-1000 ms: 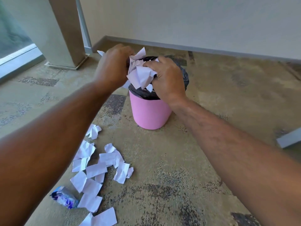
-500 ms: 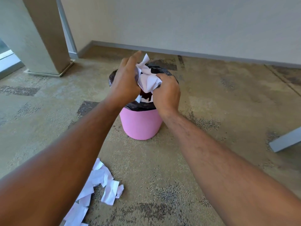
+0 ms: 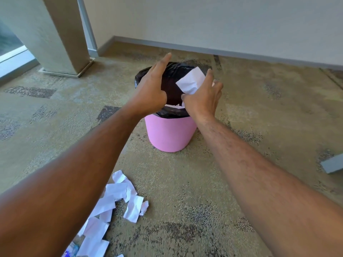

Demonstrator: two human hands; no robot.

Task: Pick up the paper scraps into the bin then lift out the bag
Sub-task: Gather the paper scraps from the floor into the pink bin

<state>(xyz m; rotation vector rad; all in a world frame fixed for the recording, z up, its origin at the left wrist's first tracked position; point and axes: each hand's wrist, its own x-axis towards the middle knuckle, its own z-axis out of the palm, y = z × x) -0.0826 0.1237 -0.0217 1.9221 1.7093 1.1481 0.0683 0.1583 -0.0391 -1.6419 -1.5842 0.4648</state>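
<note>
Head camera is showing two hands, left hand [image 3: 150, 91] and right hand [image 3: 203, 98], hovering with fingers spread, grasping nothing, over one pink bin [image 3: 169, 134]; one scrap [image 3: 191, 81] is dropping into its black bag [image 3: 174, 68], a pile of scraps [image 3: 118, 199] lying on the carpet [image 3: 185, 191].

Two bare forearms, no sleeves, left hand [image 3: 151, 93] and right hand [image 3: 203, 98] without gloves

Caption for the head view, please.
Open hands release paper over pink bin; scraps remain on carpet.
</note>
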